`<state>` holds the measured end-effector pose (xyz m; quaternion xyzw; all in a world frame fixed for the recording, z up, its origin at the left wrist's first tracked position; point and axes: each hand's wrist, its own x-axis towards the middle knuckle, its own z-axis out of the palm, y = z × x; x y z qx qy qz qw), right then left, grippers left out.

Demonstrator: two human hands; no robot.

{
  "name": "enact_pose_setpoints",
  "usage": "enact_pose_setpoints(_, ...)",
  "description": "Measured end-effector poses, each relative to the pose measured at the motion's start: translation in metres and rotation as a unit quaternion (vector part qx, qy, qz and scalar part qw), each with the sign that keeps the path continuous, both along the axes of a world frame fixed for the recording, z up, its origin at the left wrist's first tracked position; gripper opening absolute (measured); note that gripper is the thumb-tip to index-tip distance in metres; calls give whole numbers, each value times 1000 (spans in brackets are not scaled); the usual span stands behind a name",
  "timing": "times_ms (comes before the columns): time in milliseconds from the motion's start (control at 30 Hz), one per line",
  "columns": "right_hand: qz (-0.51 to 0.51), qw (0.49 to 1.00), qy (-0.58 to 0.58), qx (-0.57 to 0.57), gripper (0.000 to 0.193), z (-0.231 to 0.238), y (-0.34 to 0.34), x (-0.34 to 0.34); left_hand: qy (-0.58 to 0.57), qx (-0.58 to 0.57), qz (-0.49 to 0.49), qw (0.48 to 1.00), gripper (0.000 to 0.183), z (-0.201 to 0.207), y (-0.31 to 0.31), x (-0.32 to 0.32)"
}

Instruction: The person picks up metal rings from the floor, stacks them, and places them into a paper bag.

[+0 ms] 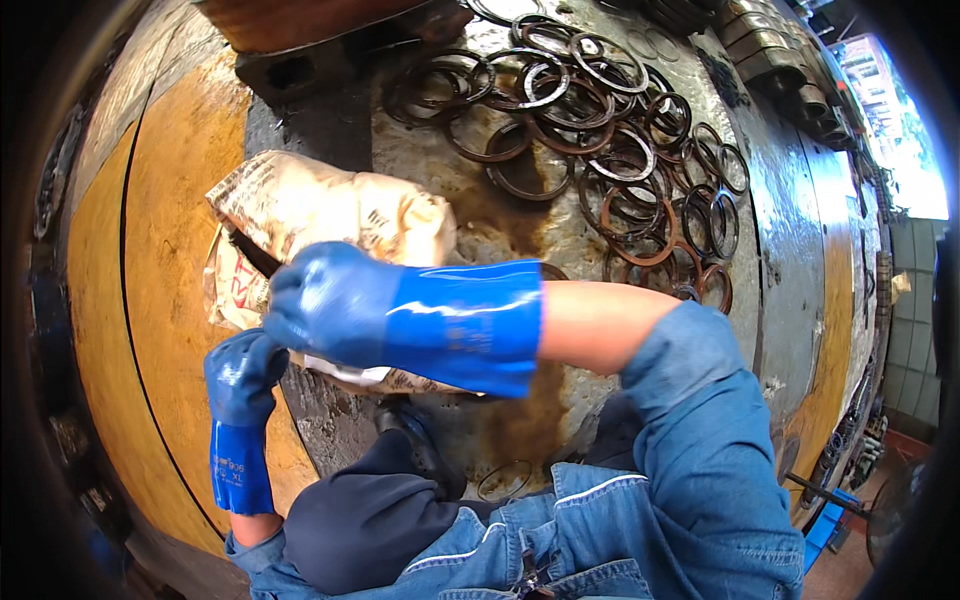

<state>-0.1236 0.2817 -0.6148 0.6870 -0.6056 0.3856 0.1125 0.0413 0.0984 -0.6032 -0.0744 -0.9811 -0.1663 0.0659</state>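
Note:
Both my hands wear blue rubber gloves. My right hand point(325, 300) reaches across to the left and closes on the open mouth of a tan woven sack point(330, 210) that lies on the dirty floor. My left hand point(240, 372) grips the lower edge of the same sack mouth, just below the right hand. The sack is crumpled and bulging, with printed markings on its side. What is inside it is hidden.
Several rusty metal rings point(590, 120) lie scattered on the grey greasy floor point(790, 230) beyond the sack. One thin ring point(505, 480) lies near my knees. A yellow painted floor area point(170, 230) curves at the left. Metal blocks point(775, 50) line the far right.

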Motion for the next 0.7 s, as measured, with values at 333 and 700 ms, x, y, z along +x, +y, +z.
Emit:
enact_pose_setpoints(333,-452,774,176,407,91,-104,214,-224,54,79,275,957,23,-40,-10,4)
enact_pose_setpoints(700,-366,567,73,734,47,-105,161,-272,11,163,401,902,30,-40,13,12)
